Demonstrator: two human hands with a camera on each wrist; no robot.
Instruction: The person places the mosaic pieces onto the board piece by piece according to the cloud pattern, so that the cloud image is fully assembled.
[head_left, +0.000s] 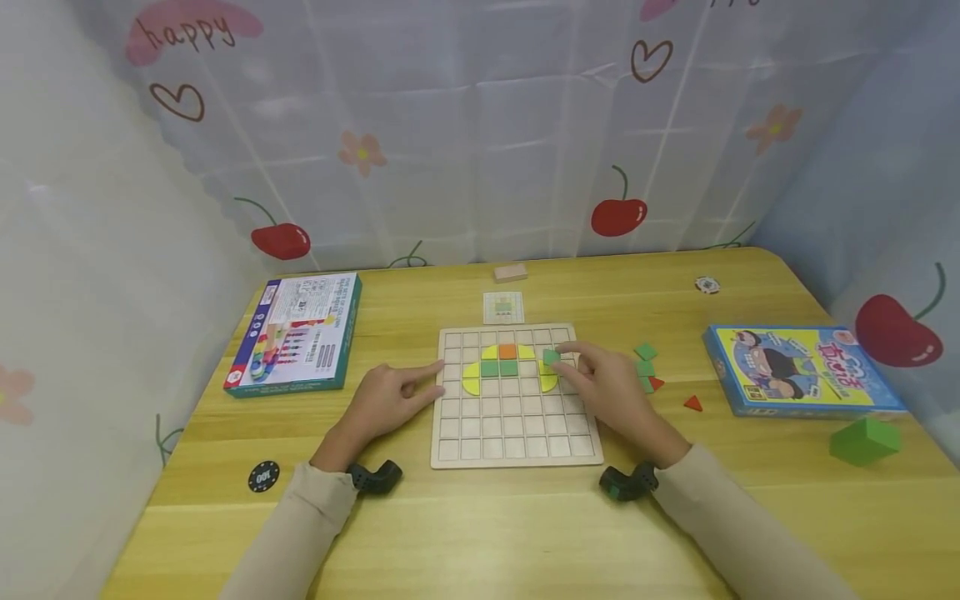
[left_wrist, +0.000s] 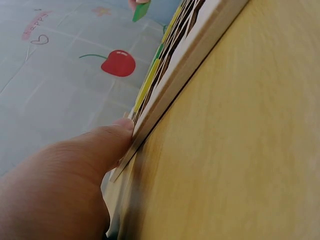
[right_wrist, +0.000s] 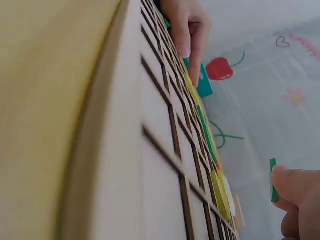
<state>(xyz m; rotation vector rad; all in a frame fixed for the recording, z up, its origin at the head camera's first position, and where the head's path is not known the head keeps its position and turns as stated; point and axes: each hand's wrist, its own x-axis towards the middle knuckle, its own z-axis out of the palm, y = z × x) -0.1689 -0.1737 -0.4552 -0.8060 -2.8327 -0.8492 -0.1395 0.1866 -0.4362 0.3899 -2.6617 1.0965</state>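
A: Take the grid board (head_left: 517, 396) as the landmark. What are the hands doing?

B: The left hand (head_left: 385, 401) lies on the desk (head_left: 480, 525) at the board's left edge, forefinger stretched out and touching that edge, holding nothing. The right hand (head_left: 604, 379) is over the board's right side and pinches a green tile (head_left: 551, 357) between thumb and fingertips. In the right wrist view the tile (right_wrist: 273, 180) looks to be clear of the board, not yet seated.

A: How would you set it well?

B: I'd judge the best way is to square the tile to the cell walls before lowering it, beside the yellow, green and orange pieces (head_left: 508, 367) already laid in the board's upper rows. Keep the left forefinger braced on the edge so the board does not slide. Come down flat, since a tilted tile could catch on a wall or nudge its neighbours.

A: And around the board?

B: Right of it lie spare green tiles (head_left: 645, 367) and two red triangles (head_left: 693, 403), farther right a blue box (head_left: 802, 371) and a green block (head_left: 864, 440). Behind it sit a pattern card (head_left: 503, 307) and a small wooden block (head_left: 511, 272). Left of it is a teal-edged box (head_left: 296, 333), and a black chip (head_left: 263, 476) lies nearer the person. The desk is yellow wood, hemmed in by pale curtains printed with cherries (head_left: 618, 214) and hearts.
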